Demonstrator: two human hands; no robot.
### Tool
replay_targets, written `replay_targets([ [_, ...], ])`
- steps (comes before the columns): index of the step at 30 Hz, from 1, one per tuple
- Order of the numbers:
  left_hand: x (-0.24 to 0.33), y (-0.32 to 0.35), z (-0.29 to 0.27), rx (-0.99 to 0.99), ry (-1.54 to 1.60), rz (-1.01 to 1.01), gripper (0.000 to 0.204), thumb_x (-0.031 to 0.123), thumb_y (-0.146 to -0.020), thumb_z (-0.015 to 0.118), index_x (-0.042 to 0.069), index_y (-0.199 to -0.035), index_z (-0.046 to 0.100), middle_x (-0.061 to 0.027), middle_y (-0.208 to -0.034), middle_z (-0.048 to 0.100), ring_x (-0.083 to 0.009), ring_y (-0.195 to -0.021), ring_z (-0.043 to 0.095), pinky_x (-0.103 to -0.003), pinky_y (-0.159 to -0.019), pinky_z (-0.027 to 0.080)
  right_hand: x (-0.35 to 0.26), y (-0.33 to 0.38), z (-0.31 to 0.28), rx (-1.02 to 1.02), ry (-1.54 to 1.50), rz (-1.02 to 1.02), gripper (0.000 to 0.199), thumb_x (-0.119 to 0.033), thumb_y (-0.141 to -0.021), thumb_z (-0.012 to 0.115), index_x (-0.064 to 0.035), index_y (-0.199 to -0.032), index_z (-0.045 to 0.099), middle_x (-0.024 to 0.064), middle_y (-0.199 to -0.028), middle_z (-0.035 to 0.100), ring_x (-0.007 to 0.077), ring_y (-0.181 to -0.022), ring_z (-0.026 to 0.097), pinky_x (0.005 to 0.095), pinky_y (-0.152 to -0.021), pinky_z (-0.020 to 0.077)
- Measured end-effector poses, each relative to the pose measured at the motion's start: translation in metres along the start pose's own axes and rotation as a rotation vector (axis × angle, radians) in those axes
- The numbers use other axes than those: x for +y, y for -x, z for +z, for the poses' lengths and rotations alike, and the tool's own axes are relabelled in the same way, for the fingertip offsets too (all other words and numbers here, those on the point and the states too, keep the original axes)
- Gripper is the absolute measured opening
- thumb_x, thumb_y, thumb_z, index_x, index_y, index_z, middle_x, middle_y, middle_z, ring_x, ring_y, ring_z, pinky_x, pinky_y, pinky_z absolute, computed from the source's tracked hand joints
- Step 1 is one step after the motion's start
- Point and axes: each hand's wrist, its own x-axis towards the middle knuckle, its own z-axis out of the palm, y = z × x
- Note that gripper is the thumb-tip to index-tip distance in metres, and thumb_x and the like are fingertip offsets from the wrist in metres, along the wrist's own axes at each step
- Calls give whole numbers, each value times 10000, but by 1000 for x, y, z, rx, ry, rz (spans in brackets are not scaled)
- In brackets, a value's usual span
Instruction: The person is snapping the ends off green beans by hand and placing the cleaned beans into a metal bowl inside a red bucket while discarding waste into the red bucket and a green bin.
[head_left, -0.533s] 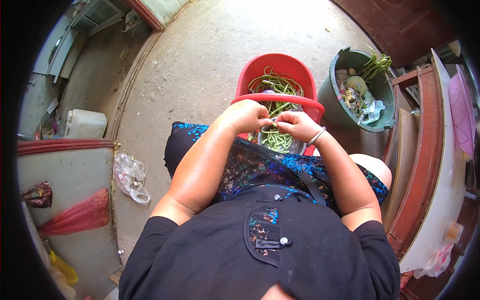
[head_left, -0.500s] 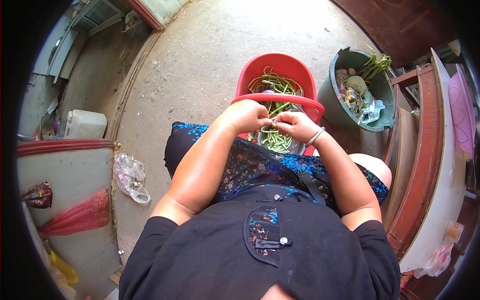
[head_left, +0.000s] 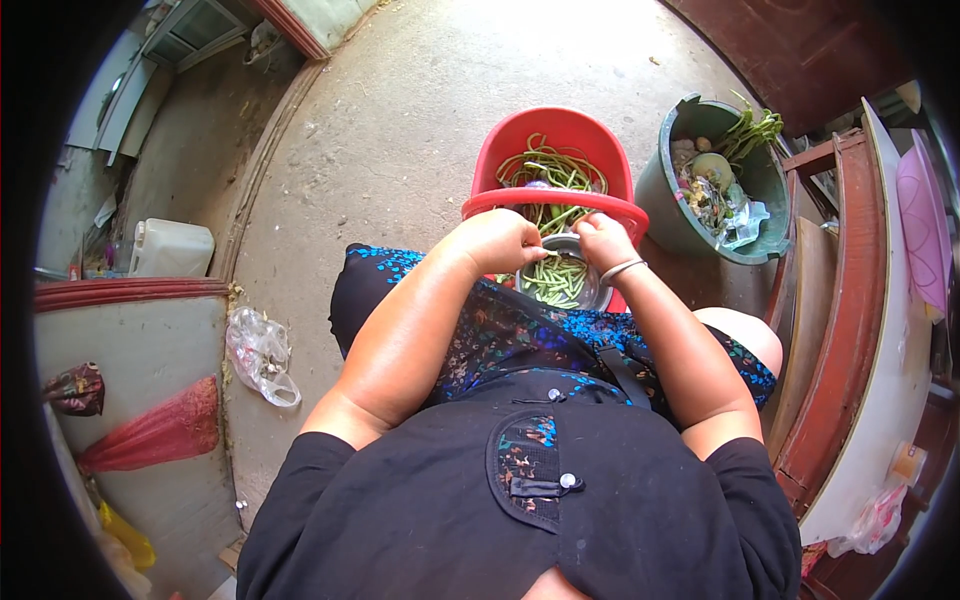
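Left hand (head_left: 505,240): one, bare, fingers bent inward at the left edge of the bowl; a green bit shows at its fingertips, though whether it is gripped cannot be told.
Right hand (head_left: 603,243): one, bare, fingers curled, at the near rim of the tub; cannot tell what, if anything, is held. White bangle (head_left: 627,267) at the wrist. The two hands stand apart, above opposite sides of the bowl.
Bowl (head_left: 591,293): round, grey, between the hands and the wearer's lap.
Bean pieces (head_left: 555,280): green, short lengths, many, lying loose in the bowl.
Tub (head_left: 510,132): red plastic, just beyond the bowl.
Long beans (head_left: 563,168): green, whole, tangled in the tub.
Bin (head_left: 668,200): dark green, right of the tub, containing mixed scraps, a pale blue plastic bag (head_left: 745,224) and green stalks (head_left: 752,130) leaning over the rim.
Plastic bag (head_left: 262,352): clear, crumpled, on the concrete floor (head_left: 390,130), well left of the hands.
Jug (head_left: 172,248): whitish plastic, far left.
Trousers (head_left: 520,325): dark, with blue floral print, below the forearms.
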Motion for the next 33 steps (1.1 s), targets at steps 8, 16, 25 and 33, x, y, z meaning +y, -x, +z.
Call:
replay_targets([
  [8, -6, -1, 3, 37, 27, 49, 223, 277, -806, 664, 87, -915, 709, -147, -798, 671, -271, -745, 649, -360, -709, 498, -23, 19, -4, -418, -407, 41, 154, -193, -904, 546, -51, -921, 603, 5, -777, 589, 87, -684, 553, 219, -640, 483],
  [16, -8, -4, 1, 82, 17, 26, 222, 273, -795, 670, 84, -905, 707, -142, -789, 672, -263, -742, 655, -362, -700, 500, -23, 18, -11, -572, -441, 0, 121, -198, -914, 568, -82, -896, 596, -28, -722, 555, 50, -603, 495, 184, -546, 405],
  [25, -5, -2, -5, 177, 15, -21, 210, 283, -805, 654, 94, -877, 709, -132, -781, 669, -276, -739, 649, -360, -696, 499, -23, 19, -19, -339, -331, 35, 176, -228, -857, 633, -54, -886, 633, -29, -645, 529, 55, -548, 459, 211, -503, 369],
  [33, -4, -3, 6, 275, -51, 106, 225, 316, -821, 631, 141, -943, 703, -116, -788, 671, -273, -761, 651, -376, -708, 510, -18, 15, -8, -199, -232, -72, 202, -205, -845, 625, -18, -771, 638, -2, -688, 590, 72, -610, 520, 251, -571, 431],
])
